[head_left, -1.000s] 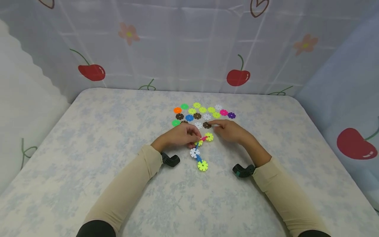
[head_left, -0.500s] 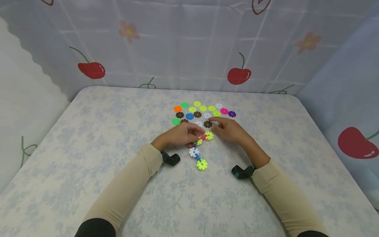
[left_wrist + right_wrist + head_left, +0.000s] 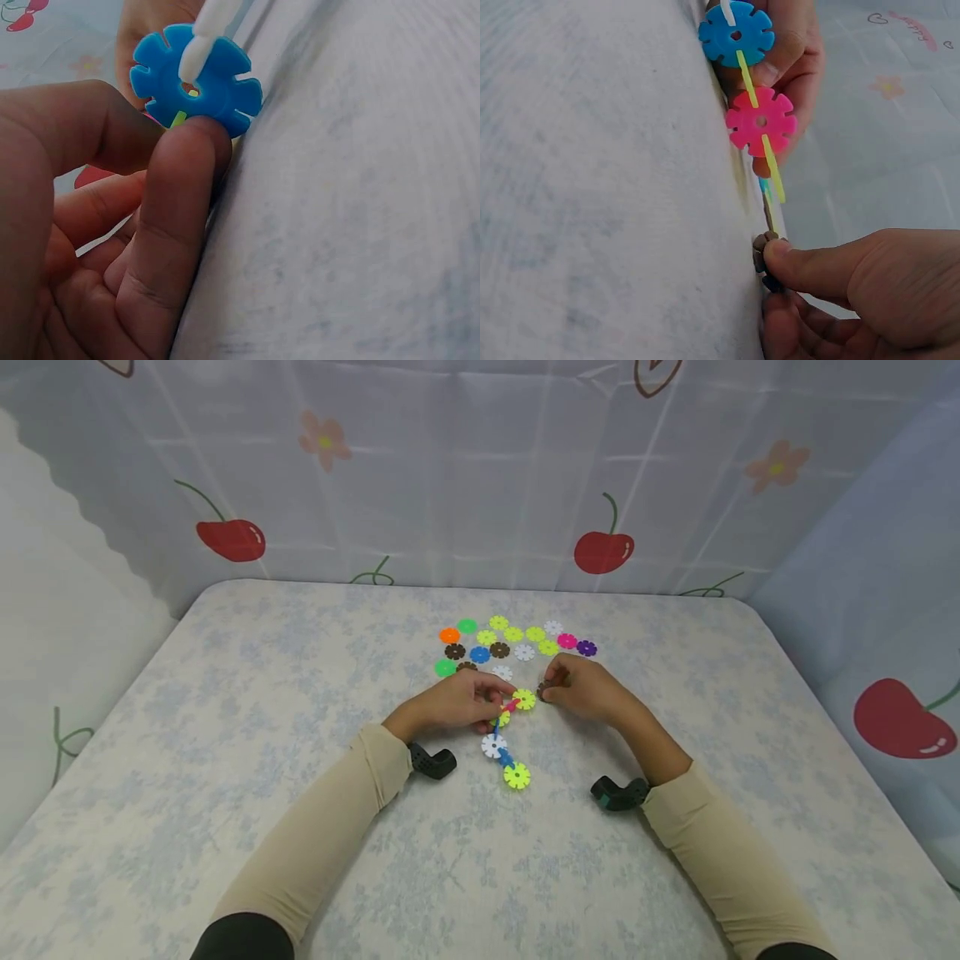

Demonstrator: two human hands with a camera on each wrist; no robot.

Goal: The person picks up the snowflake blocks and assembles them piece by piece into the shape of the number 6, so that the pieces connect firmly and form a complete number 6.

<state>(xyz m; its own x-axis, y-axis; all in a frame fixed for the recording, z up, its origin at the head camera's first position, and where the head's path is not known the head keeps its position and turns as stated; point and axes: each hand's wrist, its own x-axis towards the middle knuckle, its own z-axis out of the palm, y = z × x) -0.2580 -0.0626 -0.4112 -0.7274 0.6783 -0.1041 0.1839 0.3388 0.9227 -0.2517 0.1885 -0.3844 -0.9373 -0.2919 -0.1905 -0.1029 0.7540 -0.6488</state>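
Note:
My left hand (image 3: 455,700) pinches a chain of slotted snowflake discs at its left side. A yellow disc (image 3: 524,699) ends the chain near my right hand, joined to a pink disc (image 3: 761,124). Beyond the partly hidden yellow disc (image 3: 503,718) come a blue disc (image 3: 229,82), a white disc (image 3: 492,746), another blue disc (image 3: 506,759) and a yellow end disc (image 3: 517,776). Between thumb and fingertips, my right hand (image 3: 587,687) holds a brown snowflake disc (image 3: 760,255) on edge. In the head view, a small gap separates it from the chain's yellow end.
Loose discs lie flat beyond the hands, among them an orange disc (image 3: 449,636), a blue disc (image 3: 480,655), a white disc (image 3: 524,652) and a purple disc (image 3: 587,648). A patterned cloth covers the table (image 3: 360,877). A cherry-print curtain (image 3: 450,485) hangs behind it.
The right fingers have gone from touching the flat brown disc to pinching it, lifting it from its place and bringing it toward the front right. The left hand has stayed nearly still with the chain.

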